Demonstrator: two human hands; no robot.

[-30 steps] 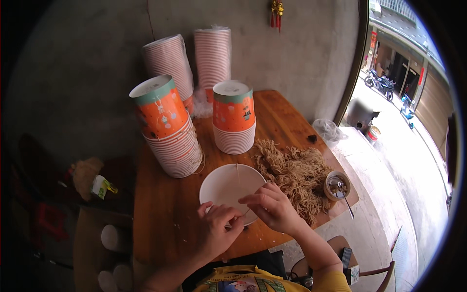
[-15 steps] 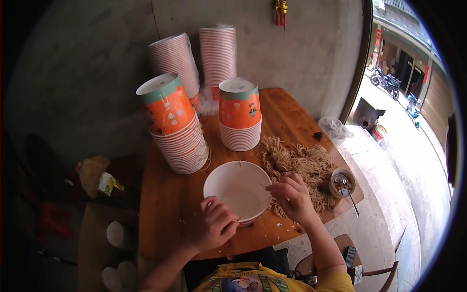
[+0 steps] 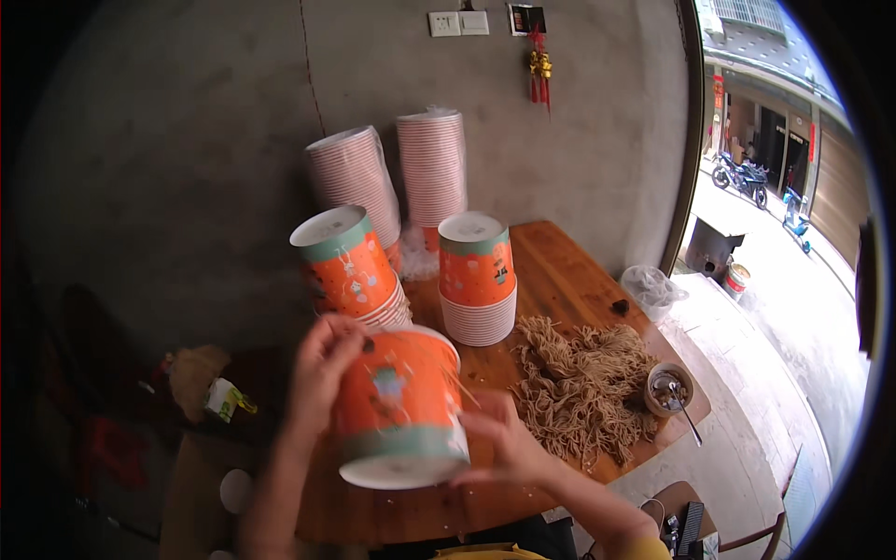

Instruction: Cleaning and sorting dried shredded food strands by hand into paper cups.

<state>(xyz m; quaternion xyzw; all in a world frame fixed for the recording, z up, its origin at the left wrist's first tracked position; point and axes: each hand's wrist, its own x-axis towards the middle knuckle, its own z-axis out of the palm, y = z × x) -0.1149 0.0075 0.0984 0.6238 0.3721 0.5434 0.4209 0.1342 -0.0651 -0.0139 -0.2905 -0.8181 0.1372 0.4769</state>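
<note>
A large orange paper tub point(image 3: 397, 383) with a teal band is tipped on its side in the air, its white base towards me and its mouth away. My left hand point(image 3: 322, 378) grips it at the left, near the rim. At its right side, my right hand point(image 3: 509, 439) has its fingers against the wall near the base; motion blurs both. A thin tan strand point(image 3: 464, 385) runs from the tub's side towards my right hand; whether the fingers pinch it I cannot tell. A tilted stack of upturned tubs point(image 3: 350, 271) stands just behind.
Another upturned stack point(image 3: 476, 280) stands behind, with tall wrapped stacks point(image 3: 432, 173) against the wall. Tan string point(image 3: 588, 392) lies heaped on the right of the wooden table point(image 3: 551, 257). Beside it sits a small cup point(image 3: 667, 390) with a spoon.
The tub stood upright on the table; both hands have lifted it and tipped its base towards me. My left hand moved up and left along it. The view has tilted upward.
</note>
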